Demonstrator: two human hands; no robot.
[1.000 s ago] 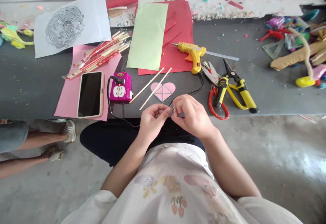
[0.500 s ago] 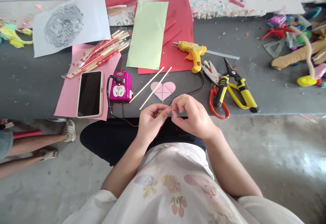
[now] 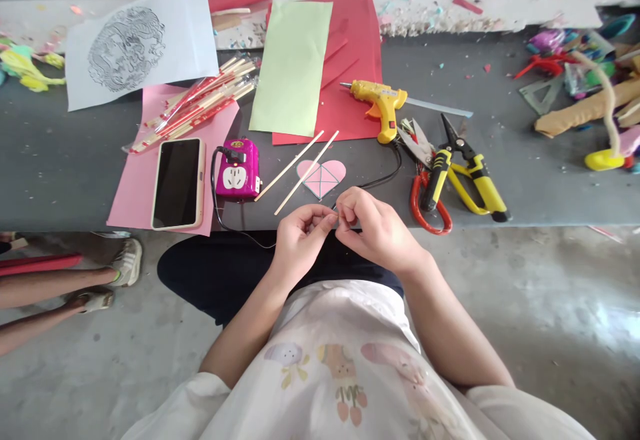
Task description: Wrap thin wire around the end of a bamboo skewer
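Observation:
My left hand (image 3: 305, 237) and my right hand (image 3: 377, 230) meet fingertip to fingertip at the table's front edge, above my lap. Both are closed in a pinch. Whatever they pinch is too small and too hidden to name. Just beyond them lies a pink paper heart (image 3: 330, 180) marked with dark lines. One thin wooden stick (image 3: 305, 175) rests across the heart's left side, and a second wooden stick (image 3: 287, 168) lies parallel to it on the left. A black cord runs along the table behind my fingers.
Right of my hands lie a yellow glue gun (image 3: 384, 103), red-handled scissors (image 3: 425, 183) and yellow-black pliers (image 3: 467, 173). Leftward are a purple power socket (image 3: 239, 183), a phone (image 3: 177, 183) and packaged chopsticks (image 3: 200, 100). Behind sit green paper (image 3: 290, 67) and red sheets (image 3: 355, 107). Another person's legs (image 3: 60, 293) show at left.
My right fingers have curled in slightly closer to my left fingertips. At the left, the other person's feet have shifted a little. Objects on the table stay in place.

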